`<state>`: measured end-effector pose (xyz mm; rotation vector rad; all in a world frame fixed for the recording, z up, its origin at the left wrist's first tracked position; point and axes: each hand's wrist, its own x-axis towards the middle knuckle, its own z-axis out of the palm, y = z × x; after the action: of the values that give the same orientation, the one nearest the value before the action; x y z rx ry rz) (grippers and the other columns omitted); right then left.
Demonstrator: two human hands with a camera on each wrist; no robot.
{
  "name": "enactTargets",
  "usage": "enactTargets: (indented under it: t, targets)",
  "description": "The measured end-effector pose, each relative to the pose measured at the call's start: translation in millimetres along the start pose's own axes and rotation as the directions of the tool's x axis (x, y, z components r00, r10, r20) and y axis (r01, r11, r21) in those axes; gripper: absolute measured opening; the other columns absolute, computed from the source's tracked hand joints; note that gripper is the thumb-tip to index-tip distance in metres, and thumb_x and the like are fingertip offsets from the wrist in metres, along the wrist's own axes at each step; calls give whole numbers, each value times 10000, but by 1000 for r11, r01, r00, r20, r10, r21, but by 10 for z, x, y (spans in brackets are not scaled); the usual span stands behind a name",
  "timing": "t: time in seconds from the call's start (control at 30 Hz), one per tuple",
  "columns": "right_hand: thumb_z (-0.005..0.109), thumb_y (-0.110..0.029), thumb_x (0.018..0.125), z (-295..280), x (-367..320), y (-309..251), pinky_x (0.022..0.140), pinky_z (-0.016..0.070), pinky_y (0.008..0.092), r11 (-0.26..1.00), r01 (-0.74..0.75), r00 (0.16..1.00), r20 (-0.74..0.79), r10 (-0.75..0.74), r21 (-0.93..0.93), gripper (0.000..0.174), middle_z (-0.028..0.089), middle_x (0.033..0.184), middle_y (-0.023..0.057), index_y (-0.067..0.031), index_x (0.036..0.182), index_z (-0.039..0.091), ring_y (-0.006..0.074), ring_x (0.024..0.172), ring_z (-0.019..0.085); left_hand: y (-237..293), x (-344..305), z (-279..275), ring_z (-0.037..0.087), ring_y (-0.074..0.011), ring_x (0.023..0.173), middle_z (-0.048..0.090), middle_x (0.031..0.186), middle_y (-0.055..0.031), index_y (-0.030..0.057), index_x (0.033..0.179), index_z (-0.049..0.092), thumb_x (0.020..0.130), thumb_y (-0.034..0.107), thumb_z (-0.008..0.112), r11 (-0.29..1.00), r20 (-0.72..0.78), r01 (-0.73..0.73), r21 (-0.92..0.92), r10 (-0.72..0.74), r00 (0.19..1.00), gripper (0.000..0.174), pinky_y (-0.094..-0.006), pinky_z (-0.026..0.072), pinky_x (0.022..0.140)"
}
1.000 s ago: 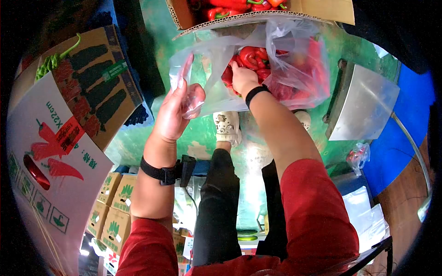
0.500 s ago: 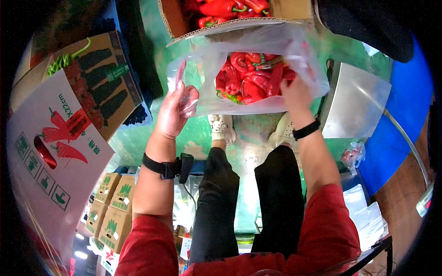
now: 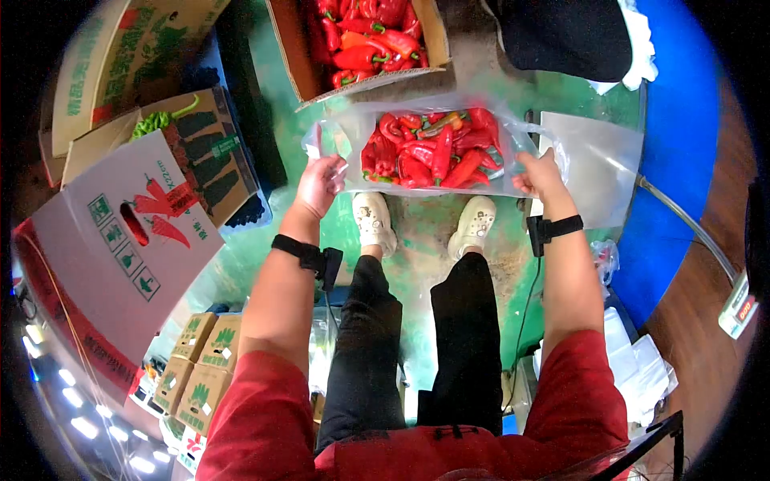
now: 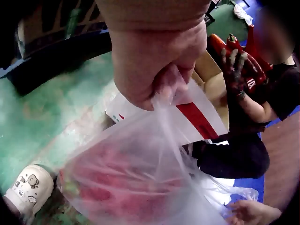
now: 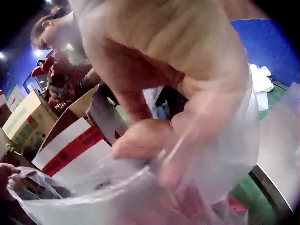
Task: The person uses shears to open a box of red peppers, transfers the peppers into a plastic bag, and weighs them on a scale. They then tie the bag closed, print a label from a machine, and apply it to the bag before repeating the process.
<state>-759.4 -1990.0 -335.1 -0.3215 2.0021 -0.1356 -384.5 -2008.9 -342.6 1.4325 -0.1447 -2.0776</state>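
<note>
A clear plastic bag [image 3: 523, 132] hangs spread wide between my two hands, its mouth facing up in the head view. Inside lies a pile of long red peppers [image 3: 443, 152], a few of them with green or orange tints. My left hand [image 3: 322, 183] grips the bag's left end; the left wrist view shows the plastic bunched tightly within its curled fingers. On the opposite end, my right hand [image 3: 541, 174] pinches the bag's rim between thumb and fingers. The right wrist view has this hand [image 5: 173, 84] close over the translucent film, with red showing through below.
A cardboard box [image 3: 437, 40] of red peppers stands just beyond the bag. To the right is a metal scale platform [image 3: 593, 164] with a display [image 3: 738, 309] on a pole. Printed cartons [image 3: 148, 216] stand at left. Another person with a gloved hand [image 4: 234, 70] handles peppers nearby.
My right hand has left the peppers, moved right and taken hold of the bag's right rim. The bag's mouth is now stretched wider. The left hand keeps its hold.
</note>
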Motion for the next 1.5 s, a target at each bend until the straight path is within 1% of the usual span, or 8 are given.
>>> enactTargets:
  t: [0.17,0.33,0.57,0.67,0.7,0.9,1.07,1.5]
  targets:
    - [567,-133,741,-176,-65,164,453,452,250,671,202,979,-140,-146,714,801,523,688,66,-21,1304,8,131,507,476,2,-231,192,305,-57,460,383,614,33,273,1340,123,789,87,433,992,-19,-37,122,39,999,659,-194,248,405]
    - [542,-32,746,-67,-532,321,482,452,220,573,615,778,-536,-328,542,756,492,777,56,-115,1318,54,112,586,477,-149,-466,225,306,-61,445,340,548,42,240,1333,203,763,52,429,974,-23,-10,226,16,1000,642,-205,241,401]
    - [568,-78,757,-318,-657,450,479,416,207,573,479,859,-490,-150,664,692,492,759,49,-78,1280,115,98,575,462,-20,-671,741,302,-53,450,374,623,37,255,1343,143,754,18,410,974,58,-73,213,62,996,689,-191,243,409]
    - [575,-98,765,-270,-274,597,476,393,203,590,601,771,-586,-250,539,686,489,717,32,-59,1273,115,83,516,441,-171,-297,593,316,-66,445,392,601,25,108,992,448,729,72,476,964,-100,-25,266,54,994,267,-206,235,397]
    - [567,-60,758,-281,-394,494,588,397,220,551,619,768,-579,-276,559,700,483,757,37,-46,1283,104,106,625,459,-70,-328,729,282,-56,417,363,580,37,219,1331,181,752,51,432,963,-28,5,270,3,1000,653,-194,226,388]
    - [522,3,757,-408,-732,381,650,387,212,598,749,592,-693,-412,285,560,429,820,34,-20,1254,264,100,712,441,1,-621,1290,267,-57,433,307,555,47,227,1361,103,724,-4,381,924,125,-152,350,115,985,733,-192,214,405]
    - [477,13,763,-749,-901,451,650,385,217,493,742,645,-684,-340,455,392,456,830,30,-16,1148,412,103,730,449,-44,-653,1538,290,-41,430,323,544,73,101,1218,421,787,70,429,861,-307,78,503,94,947,432,-179,217,395]
    - [478,-28,788,-2373,-1975,1216,699,384,229,496,750,626,-712,-319,437,139,521,814,36,-7,921,513,97,740,474,-343,-1937,3262,258,-34,477,272,583,71,15,1245,353,835,147,439,919,98,-253,302,234,967,438,-185,201,446]
